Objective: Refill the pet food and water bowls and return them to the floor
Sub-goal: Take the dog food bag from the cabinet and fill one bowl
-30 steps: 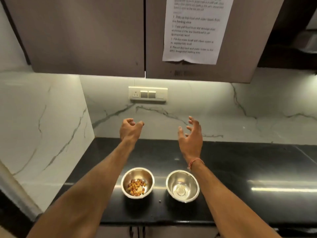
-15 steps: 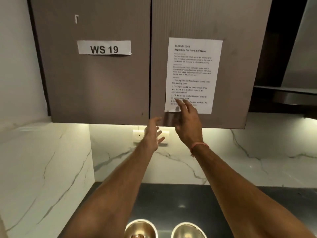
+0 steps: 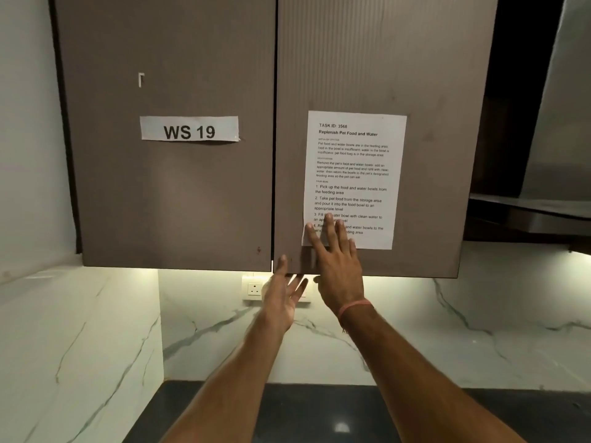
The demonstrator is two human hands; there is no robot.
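Brown cabinet door [image 3: 367, 75] | right hand [image 3: 339, 266] flat, open | left hand [image 3: 284, 292] open, perhaps touching edge

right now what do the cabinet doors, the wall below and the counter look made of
Cabinet doors: likely matte brown laminate, with faint vertical ribbing.
Wall: glossy white marble or marble-look slab, grey veins.
Counter: dark polished stone, perhaps granite, reflecting light.

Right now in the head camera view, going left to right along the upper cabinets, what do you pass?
White marble side wall → left cabinet door bearing the WS 19 label → right cabinet door bearing the printed task sheet → dark recess.
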